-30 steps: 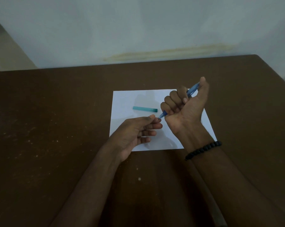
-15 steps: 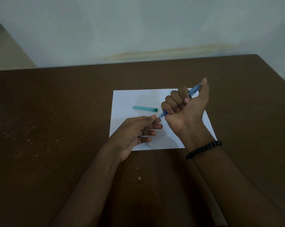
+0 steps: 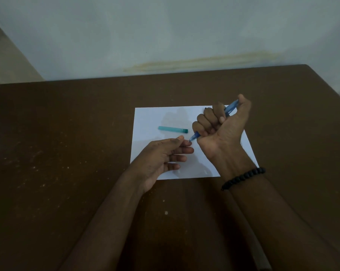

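Brown tabletop (image 3: 67, 143), white sheet (image 3: 151, 118) at its middle. I see the right hand (image 3: 222, 133), fingers wrapped round the blue pen (image 3: 231, 106) above the sheet, most of the barrel hidden. Left hand (image 3: 161, 157), fingers loose, sits at the nib; touching or not, I cannot tell.

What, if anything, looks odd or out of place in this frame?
The right hand clenches the blue pen in a fist, its tip at the fingertips of the left hand, not on the paper. A teal cap lies loose on that paper. A yellowish stain streaks the wall.
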